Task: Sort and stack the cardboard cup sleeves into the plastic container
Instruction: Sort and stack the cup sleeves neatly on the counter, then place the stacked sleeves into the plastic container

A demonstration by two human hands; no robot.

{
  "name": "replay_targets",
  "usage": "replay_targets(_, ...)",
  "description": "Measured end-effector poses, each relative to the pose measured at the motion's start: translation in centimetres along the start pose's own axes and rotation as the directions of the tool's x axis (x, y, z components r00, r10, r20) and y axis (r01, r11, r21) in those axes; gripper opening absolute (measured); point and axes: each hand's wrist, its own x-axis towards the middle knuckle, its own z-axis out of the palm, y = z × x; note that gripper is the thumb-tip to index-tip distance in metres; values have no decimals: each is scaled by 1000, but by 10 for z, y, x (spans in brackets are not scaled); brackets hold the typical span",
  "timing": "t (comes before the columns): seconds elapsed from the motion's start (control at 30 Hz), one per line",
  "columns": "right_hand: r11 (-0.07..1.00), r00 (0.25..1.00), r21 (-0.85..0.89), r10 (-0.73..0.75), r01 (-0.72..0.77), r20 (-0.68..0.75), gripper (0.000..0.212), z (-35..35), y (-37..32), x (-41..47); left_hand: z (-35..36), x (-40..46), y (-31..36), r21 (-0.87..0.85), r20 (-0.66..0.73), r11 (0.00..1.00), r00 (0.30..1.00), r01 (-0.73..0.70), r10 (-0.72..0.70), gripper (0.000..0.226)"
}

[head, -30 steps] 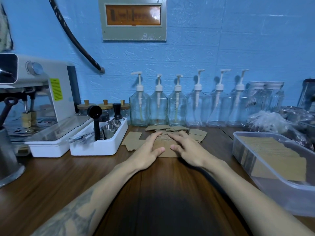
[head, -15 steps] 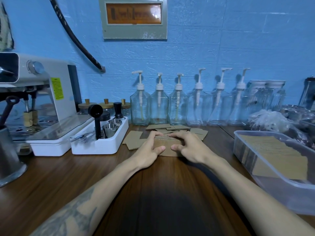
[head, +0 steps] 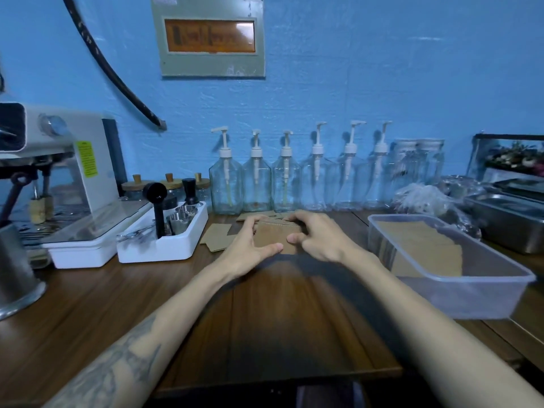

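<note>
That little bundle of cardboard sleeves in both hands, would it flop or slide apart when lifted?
The bundle of sleeves looks flat and fairly stiff, so probably little flop. Its top edges already sit slightly fanned, so layers may slip. Left hand and right hand gripping both ends likely prevents that.

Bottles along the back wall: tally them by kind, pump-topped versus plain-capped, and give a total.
Pump bottles: 6
Plain-capped clear bottles: 2
Total: 8
The plain-capped pair stands at the right end of the row, blurred; more may hide behind them.
</note>
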Motion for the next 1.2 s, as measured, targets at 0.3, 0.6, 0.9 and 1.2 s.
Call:
replay_targets(0.3,986,978,-86,127,-142,-164,29,-121,13,-63,59,8,74,-92,53,995,998,-33,38,68)
replay_targets(0.6,935,942,-159,290,-316,-169,34,-172,68,-135,158,20,105,56,94,998,995,22,-27,58)
replay_targets(0.9,916,934,-184,349,-356,-68,24,-173,92,-149,181,13,110,-19,187,993,976,115,-110,65)
replay_targets(1.2,896,930,-291,364,-335,52,37,-146,96,-126,157,18,90,-65,233,998,972,-1,16,37)
